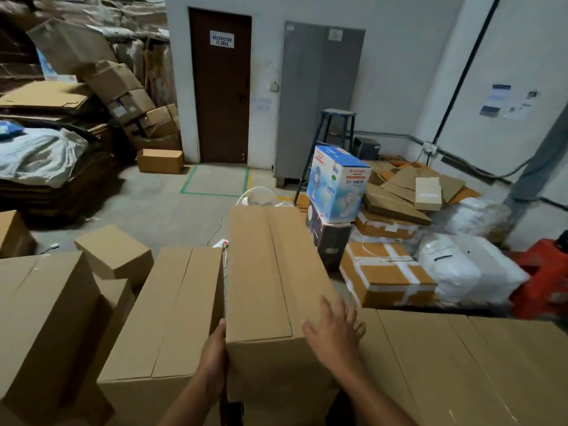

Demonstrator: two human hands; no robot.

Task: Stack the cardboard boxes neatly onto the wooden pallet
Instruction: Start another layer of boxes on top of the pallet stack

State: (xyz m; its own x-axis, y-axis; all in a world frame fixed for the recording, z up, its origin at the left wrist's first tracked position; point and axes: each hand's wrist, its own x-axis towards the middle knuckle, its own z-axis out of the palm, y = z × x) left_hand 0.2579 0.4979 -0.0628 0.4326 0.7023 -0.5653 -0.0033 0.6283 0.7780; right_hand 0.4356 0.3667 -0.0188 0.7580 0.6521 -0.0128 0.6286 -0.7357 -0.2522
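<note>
Several plain cardboard boxes fill the near part of the view, and whatever they stand on is hidden, so the wooden pallet cannot be seen. The widest box [461, 364] lies at the right, its top lower than the one the person handles. A tall box [40, 318] stands at the far left. Between them sit two long boxes side by side: the held box [270, 272] in the middle, its top raised above its neighbours, and the left neighbour box [172, 315] just beside it with a narrow gap between. A small box [115, 250] rests tilted on a lower one behind the far-left box.

The left hand [213, 355] lies flat against the near left side of the held box, fingers straight in the gap. The right hand [335, 330] is spread wide over the box's near right top corner, fingers fanned and pressing down.

As a judgement, the stack is partly built: a row of boxes already stands close together, and the held box seems to be in the middle of being set or squared into line. More brown boxes lie loose on the concrete floor [159, 207] beyond, so more stacking appears to remain.
</note>
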